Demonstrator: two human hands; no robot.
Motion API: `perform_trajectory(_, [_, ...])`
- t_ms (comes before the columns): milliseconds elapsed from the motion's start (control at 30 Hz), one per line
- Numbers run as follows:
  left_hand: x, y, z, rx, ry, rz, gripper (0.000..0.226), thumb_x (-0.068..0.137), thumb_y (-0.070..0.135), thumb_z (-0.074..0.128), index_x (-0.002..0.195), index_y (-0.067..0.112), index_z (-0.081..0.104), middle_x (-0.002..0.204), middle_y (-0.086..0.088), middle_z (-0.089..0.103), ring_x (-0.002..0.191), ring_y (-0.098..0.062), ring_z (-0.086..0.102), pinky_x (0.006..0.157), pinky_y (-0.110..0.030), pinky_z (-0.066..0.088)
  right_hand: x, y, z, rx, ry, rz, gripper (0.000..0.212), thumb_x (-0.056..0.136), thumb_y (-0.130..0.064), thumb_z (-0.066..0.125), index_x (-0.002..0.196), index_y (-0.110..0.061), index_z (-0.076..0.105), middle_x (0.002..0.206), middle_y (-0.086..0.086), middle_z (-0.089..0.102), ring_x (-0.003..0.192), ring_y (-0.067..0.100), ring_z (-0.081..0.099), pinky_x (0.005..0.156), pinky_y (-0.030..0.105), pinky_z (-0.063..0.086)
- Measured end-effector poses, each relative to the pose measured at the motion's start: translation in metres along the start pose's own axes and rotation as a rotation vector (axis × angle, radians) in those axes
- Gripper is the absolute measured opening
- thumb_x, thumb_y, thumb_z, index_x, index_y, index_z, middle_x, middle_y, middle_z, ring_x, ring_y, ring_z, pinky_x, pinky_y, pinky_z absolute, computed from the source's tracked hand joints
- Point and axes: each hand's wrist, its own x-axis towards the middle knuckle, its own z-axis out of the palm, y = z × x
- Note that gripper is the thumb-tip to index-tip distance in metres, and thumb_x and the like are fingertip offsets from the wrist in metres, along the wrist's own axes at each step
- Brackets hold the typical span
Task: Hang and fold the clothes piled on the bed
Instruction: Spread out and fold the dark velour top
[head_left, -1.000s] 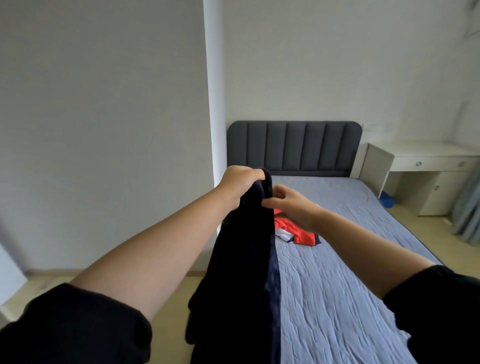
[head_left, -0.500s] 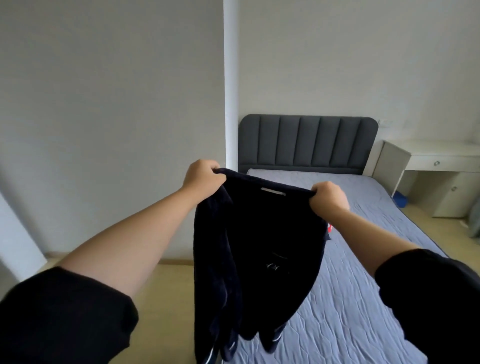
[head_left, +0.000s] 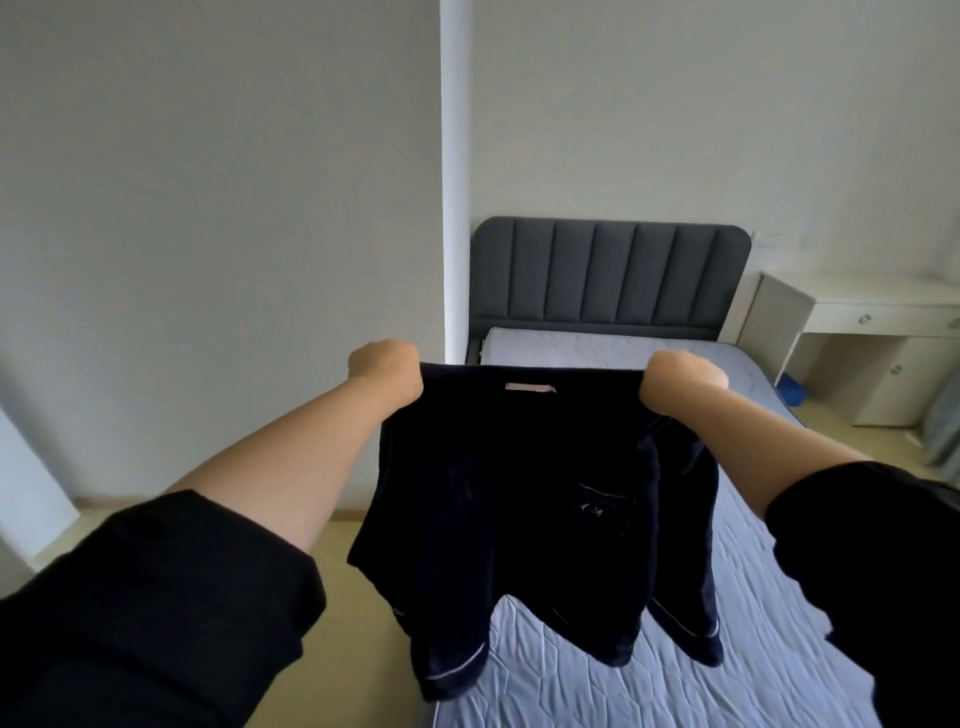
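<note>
Pale grey walls fill the upper half of the frame, split by a white vertical corner strip (head_left: 456, 182) just left of centre. Right of that strip stands a bed (head_left: 779, 649) with a dark grey padded headboard (head_left: 608, 275) and a wrinkled blue-grey sheet that runs down to the lower right. At the right edge, beside the headboard, is a white desk (head_left: 857, 306) with drawers, and a small blue thing (head_left: 792, 389) lies on the floor beneath it. At mid-frame a dark navy garment (head_left: 519, 493) is held up in the air, spread flat between two outstretched arms in black sleeves. The left hand (head_left: 384, 366) grips its upper left corner and the right hand (head_left: 680, 376) its upper right corner, each closed into a fist on the cloth with the fingers folded out of sight behind it. The top edge is pulled taut and level, with a pale label (head_left: 530, 387) just below it. A chest pocket (head_left: 602, 506) edged in white shows right of centre, and the sleeve ends with white piping hang over the bed's left side.
</note>
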Motion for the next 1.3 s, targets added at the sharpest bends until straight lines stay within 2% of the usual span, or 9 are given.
perform_trajectory(167, [0.009,0.013,0.014,-0.053,-0.228,-0.019,0.021,0.071,-0.001,0.038,0.072,0.01,0.055,0.052,-0.003,0.061,0.049,-0.018,0.062,0.048,-0.019,0.04,-0.001,0.014,0.015,0.09,-0.037,0.062,0.011,0.086,-0.013,0.044,0.082,-0.012,0.054,0.076,0.003,0.053,0.066,0.02,0.051,0.061,0.027,0.04])
perform_trajectory(367, [0.016,0.023,0.021,-0.301,-0.467,-0.098,0.023,0.084,0.004,0.03,0.085,-0.005,0.05,0.055,-0.014,0.064,0.037,-0.019,0.059,0.039,-0.019,0.044,-0.006,0.026,0.029,0.38,-0.197,0.146,0.018,0.085,-0.026,0.043,0.08,-0.012,0.054,0.082,0.008,0.06,0.078,0.025,0.06,0.077,0.035,0.05])
perform_trajectory(500, [0.017,0.028,0.031,-0.438,-0.477,-0.219,0.025,0.09,0.012,0.028,0.1,0.001,0.048,0.066,-0.011,0.062,0.04,-0.016,0.054,0.037,-0.015,0.039,-0.006,0.037,0.04,0.35,-0.147,0.131,0.032,0.085,-0.044,0.045,0.077,-0.014,0.054,0.079,0.006,0.062,0.074,0.023,0.061,0.064,0.03,0.046])
perform_trajectory(700, [0.007,0.04,0.046,-0.58,-0.436,-0.365,0.026,0.092,0.014,0.032,0.089,-0.002,0.052,0.053,-0.011,0.062,0.038,-0.018,0.053,0.04,-0.018,0.04,-0.013,0.043,0.058,0.104,-0.048,0.12,0.027,0.089,-0.034,0.042,0.091,-0.011,0.056,0.075,0.004,0.056,0.071,0.022,0.056,0.057,0.027,0.039])
perform_trajectory(800, [-0.003,0.049,0.052,-0.821,-0.442,-0.461,0.028,0.096,0.018,0.032,0.106,-0.002,0.05,0.068,-0.018,0.071,0.06,-0.024,0.071,0.052,-0.027,0.054,-0.016,0.04,0.067,0.238,-0.083,0.161,0.019,0.089,-0.028,0.041,0.089,-0.012,0.05,0.079,0.005,0.052,0.074,0.026,0.053,0.063,0.03,0.041])
perform_trajectory(867, [-0.012,0.056,0.061,-1.04,-0.474,-0.489,0.027,0.097,0.012,0.039,0.119,0.0,0.05,0.099,-0.023,0.07,0.094,-0.031,0.069,0.087,-0.036,0.054,-0.019,0.038,0.074,0.426,-0.115,0.216,0.02,0.087,-0.023,0.041,0.09,-0.008,0.052,0.086,0.011,0.058,0.08,0.031,0.057,0.07,0.034,0.047])
perform_trajectory(933, [-0.017,0.064,0.076,-1.149,-0.425,-0.58,0.029,0.096,0.008,0.044,0.119,-0.006,0.055,0.109,-0.025,0.066,0.101,-0.034,0.064,0.099,-0.042,0.047,-0.024,0.04,0.083,0.662,-0.114,0.268,0.029,0.081,-0.017,0.039,0.094,0.001,0.058,0.083,0.017,0.066,0.076,0.034,0.065,0.074,0.04,0.055])
perform_trajectory(1067, [-0.035,0.085,0.104,-1.094,-0.073,-0.632,0.03,0.088,0.012,0.039,0.113,0.012,0.057,0.098,-0.015,0.065,0.082,-0.034,0.065,0.077,-0.043,0.057,-0.036,0.05,0.101,0.898,-0.043,0.371,0.038,0.075,-0.016,0.038,0.105,-0.007,0.06,0.092,0.017,0.068,0.086,0.036,0.065,0.085,0.043,0.053])
perform_trajectory(1300, [-0.098,0.117,0.132,-1.19,0.27,-0.59,0.045,0.074,-0.002,0.036,0.102,0.025,0.06,0.091,0.003,0.06,0.089,-0.027,0.057,0.076,-0.027,0.042,-0.083,0.071,0.128,1.1,0.209,0.555,0.011,0.079,-0.017,0.042,0.088,-0.016,0.05,0.073,-0.002,0.051,0.077,0.028,0.051,0.07,0.034,0.038])
